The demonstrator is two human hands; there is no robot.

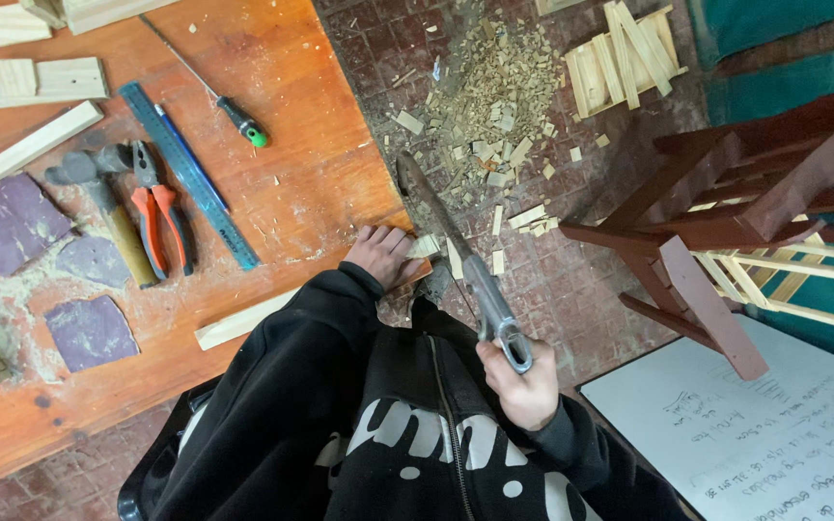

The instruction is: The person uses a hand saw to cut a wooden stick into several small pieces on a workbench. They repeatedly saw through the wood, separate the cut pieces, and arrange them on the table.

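My left hand (pixel 379 253) presses down on a thin pale wooden strip (pixel 243 322) that lies across the corner of the orange-brown wooden table (pixel 282 116), its end sticking out past the edge. My right hand (pixel 525 386) grips the metal handle of a hand saw (pixel 456 253). The saw blade runs up and left from the handle and crosses the strip's protruding end just beyond my left fingers. My black sleeves and jacket hide the near part of the strip.
On the table lie orange-handled pliers (pixel 156 217), a hammer (pixel 98 198), a blue ruler (pixel 188 174), a green-tipped screwdriver (pixel 214 96), purple sandpaper pieces (pixel 12 220) and wood battens (pixel 26 82). Offcuts and sawdust (pixel 494 96) litter the brick floor. A dark red wooden frame (pixel 726 207) and a white written sheet (pixel 774 425) are at the right.
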